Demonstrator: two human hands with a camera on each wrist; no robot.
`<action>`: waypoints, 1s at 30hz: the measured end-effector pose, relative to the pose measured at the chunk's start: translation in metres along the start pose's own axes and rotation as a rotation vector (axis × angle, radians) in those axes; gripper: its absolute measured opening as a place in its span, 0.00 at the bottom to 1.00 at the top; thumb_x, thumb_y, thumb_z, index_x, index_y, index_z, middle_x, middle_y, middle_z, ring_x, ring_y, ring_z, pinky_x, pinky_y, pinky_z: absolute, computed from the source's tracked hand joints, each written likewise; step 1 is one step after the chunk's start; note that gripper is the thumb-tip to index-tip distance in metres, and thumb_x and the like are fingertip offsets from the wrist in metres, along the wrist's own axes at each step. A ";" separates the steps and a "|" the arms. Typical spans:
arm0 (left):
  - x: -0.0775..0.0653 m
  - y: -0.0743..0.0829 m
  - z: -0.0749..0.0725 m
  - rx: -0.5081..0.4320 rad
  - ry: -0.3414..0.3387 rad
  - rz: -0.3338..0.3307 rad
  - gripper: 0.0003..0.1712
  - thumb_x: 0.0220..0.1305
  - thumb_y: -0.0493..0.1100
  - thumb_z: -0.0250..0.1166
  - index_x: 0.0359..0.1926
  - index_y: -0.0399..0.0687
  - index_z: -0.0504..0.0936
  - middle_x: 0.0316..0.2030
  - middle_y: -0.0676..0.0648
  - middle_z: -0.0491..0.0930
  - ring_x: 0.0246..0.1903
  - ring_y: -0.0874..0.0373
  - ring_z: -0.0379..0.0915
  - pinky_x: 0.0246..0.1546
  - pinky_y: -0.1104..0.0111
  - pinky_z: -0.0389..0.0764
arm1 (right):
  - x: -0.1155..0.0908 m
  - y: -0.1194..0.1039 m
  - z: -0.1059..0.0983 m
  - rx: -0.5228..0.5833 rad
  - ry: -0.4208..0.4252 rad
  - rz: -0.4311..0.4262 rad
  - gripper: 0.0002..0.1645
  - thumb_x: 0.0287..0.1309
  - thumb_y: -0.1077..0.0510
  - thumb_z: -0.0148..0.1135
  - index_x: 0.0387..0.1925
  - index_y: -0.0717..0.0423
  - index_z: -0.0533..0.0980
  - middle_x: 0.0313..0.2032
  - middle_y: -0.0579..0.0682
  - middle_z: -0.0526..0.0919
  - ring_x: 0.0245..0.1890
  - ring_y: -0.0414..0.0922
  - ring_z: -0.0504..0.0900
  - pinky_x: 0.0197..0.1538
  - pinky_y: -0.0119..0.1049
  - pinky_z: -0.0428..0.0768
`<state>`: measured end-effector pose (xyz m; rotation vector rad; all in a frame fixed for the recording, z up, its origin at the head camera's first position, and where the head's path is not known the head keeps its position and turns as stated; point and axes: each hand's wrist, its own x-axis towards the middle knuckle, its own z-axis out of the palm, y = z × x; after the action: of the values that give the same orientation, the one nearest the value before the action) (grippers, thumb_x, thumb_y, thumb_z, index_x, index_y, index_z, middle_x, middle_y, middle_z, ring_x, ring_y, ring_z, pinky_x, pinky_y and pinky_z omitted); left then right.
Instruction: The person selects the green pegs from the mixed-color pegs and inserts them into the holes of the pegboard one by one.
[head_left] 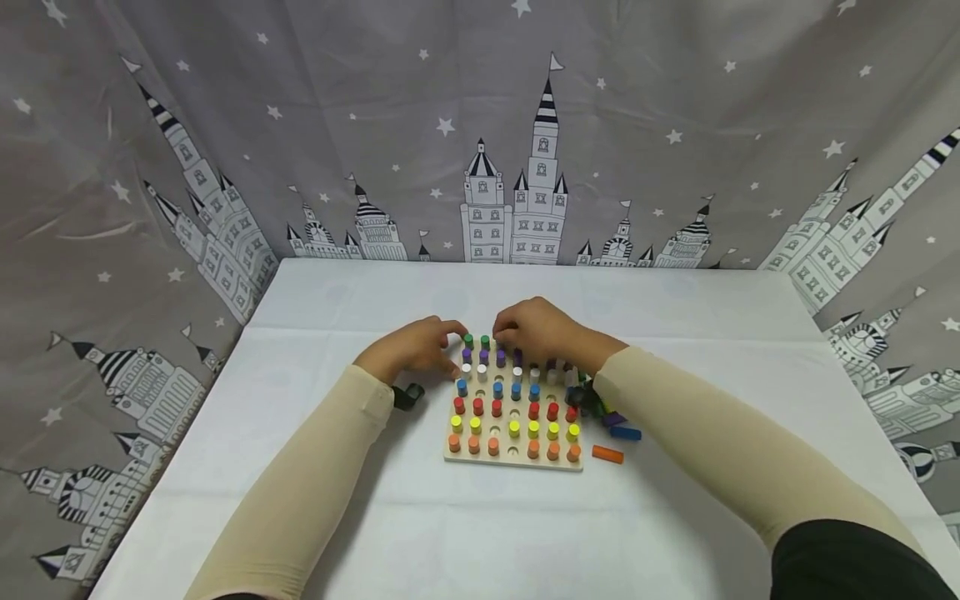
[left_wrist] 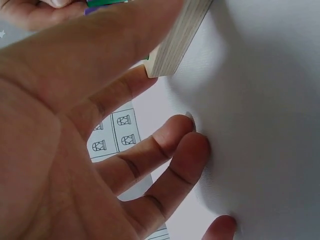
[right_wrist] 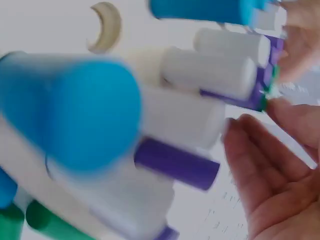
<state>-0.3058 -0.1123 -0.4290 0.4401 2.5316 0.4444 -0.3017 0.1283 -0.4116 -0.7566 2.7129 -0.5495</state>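
Note:
A wooden pegboard (head_left: 543,463) bears rows of upright pegs, from green pegs (head_left: 484,342) at the back to orange pegs (head_left: 492,447) in front. At its back left corner is my left hand (head_left: 415,346), thumb and index spread; the index fingertip touches the corner in the left wrist view, other fingers rest on the cloth. My right hand (head_left: 542,327) bends over the back row. In the right wrist view its thumb tip meets the green row's end, beyond white pegs (right_wrist: 210,75) and a purple peg (right_wrist: 177,163). I cannot tell whether it pinches a peg.
Loose pegs lie right of the board, among them a blue peg (head_left: 625,433) and an orange peg (head_left: 607,454); the right forearm hides part of the pile. Some holes on the board hold no peg. A white cloth (head_left: 480,533) covers the table, against a grey castle-print curtain (head_left: 360,100).

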 end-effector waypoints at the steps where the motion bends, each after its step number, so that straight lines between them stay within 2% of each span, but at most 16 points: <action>1: 0.000 0.000 0.000 -0.002 0.002 -0.001 0.40 0.62 0.53 0.78 0.72 0.60 0.74 0.60 0.39 0.77 0.56 0.44 0.77 0.63 0.47 0.78 | -0.002 0.004 -0.003 0.003 -0.001 0.020 0.13 0.78 0.50 0.58 0.49 0.47 0.87 0.46 0.46 0.91 0.49 0.46 0.86 0.60 0.46 0.82; 3: 0.000 0.000 0.001 -0.004 0.004 -0.009 0.40 0.62 0.53 0.78 0.73 0.61 0.74 0.61 0.39 0.76 0.57 0.44 0.76 0.63 0.47 0.78 | -0.005 0.016 -0.008 -0.006 -0.004 0.058 0.15 0.78 0.51 0.57 0.52 0.50 0.87 0.51 0.49 0.90 0.55 0.49 0.86 0.66 0.49 0.81; 5: 0.000 0.001 0.001 -0.003 0.009 -0.014 0.40 0.61 0.53 0.78 0.73 0.61 0.73 0.61 0.40 0.76 0.57 0.43 0.76 0.64 0.47 0.78 | -0.011 0.033 -0.014 -0.007 -0.025 0.118 0.16 0.77 0.51 0.58 0.52 0.53 0.87 0.52 0.52 0.90 0.56 0.51 0.85 0.65 0.50 0.80; 8: 0.001 0.001 0.001 -0.002 0.012 -0.017 0.41 0.61 0.53 0.79 0.73 0.62 0.74 0.61 0.40 0.76 0.58 0.43 0.76 0.64 0.46 0.77 | -0.024 0.064 -0.021 -0.015 -0.074 0.240 0.15 0.74 0.51 0.61 0.51 0.54 0.86 0.48 0.53 0.89 0.49 0.50 0.83 0.57 0.46 0.83; 11: 0.001 0.000 0.002 -0.002 0.009 -0.006 0.40 0.61 0.52 0.79 0.73 0.61 0.74 0.61 0.40 0.77 0.58 0.43 0.76 0.65 0.46 0.77 | -0.042 0.088 -0.031 0.060 -0.168 0.371 0.16 0.72 0.51 0.64 0.51 0.57 0.83 0.41 0.54 0.86 0.41 0.48 0.81 0.48 0.40 0.84; 15: 0.001 -0.001 0.002 0.004 0.007 0.002 0.40 0.61 0.53 0.79 0.72 0.61 0.74 0.61 0.39 0.77 0.59 0.43 0.76 0.65 0.46 0.77 | -0.065 0.105 -0.043 0.187 -0.327 0.467 0.21 0.70 0.46 0.67 0.50 0.59 0.79 0.35 0.53 0.81 0.36 0.47 0.80 0.43 0.36 0.86; 18: 0.000 0.000 0.001 0.010 0.008 -0.004 0.40 0.61 0.52 0.79 0.72 0.61 0.74 0.61 0.40 0.77 0.59 0.43 0.76 0.66 0.45 0.76 | -0.074 0.106 -0.045 0.225 -0.410 0.477 0.23 0.67 0.43 0.70 0.47 0.57 0.79 0.34 0.51 0.80 0.37 0.45 0.79 0.44 0.35 0.87; 21: -0.001 0.000 0.001 0.015 0.007 -0.006 0.39 0.62 0.52 0.78 0.72 0.61 0.74 0.62 0.40 0.77 0.60 0.43 0.76 0.67 0.45 0.76 | -0.076 0.101 -0.040 0.196 -0.435 0.468 0.24 0.63 0.40 0.74 0.45 0.54 0.79 0.35 0.50 0.80 0.37 0.45 0.80 0.43 0.34 0.86; 25: -0.001 0.001 0.000 0.008 0.009 -0.005 0.39 0.62 0.51 0.78 0.72 0.60 0.74 0.62 0.39 0.77 0.59 0.44 0.76 0.66 0.45 0.76 | -0.071 0.091 -0.031 0.099 -0.398 0.436 0.24 0.58 0.39 0.77 0.42 0.52 0.78 0.37 0.51 0.80 0.34 0.46 0.79 0.38 0.32 0.83; 30: 0.000 0.000 0.005 -0.006 0.007 -0.003 0.39 0.61 0.51 0.79 0.72 0.61 0.74 0.61 0.40 0.77 0.59 0.43 0.76 0.66 0.45 0.76 | -0.066 0.084 -0.020 0.067 -0.342 0.427 0.21 0.58 0.42 0.78 0.39 0.51 0.79 0.39 0.51 0.81 0.34 0.46 0.80 0.36 0.32 0.80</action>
<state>-0.3028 -0.1114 -0.4333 0.4328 2.5366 0.4534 -0.2909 0.2360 -0.4191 -0.2119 2.4170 -0.3670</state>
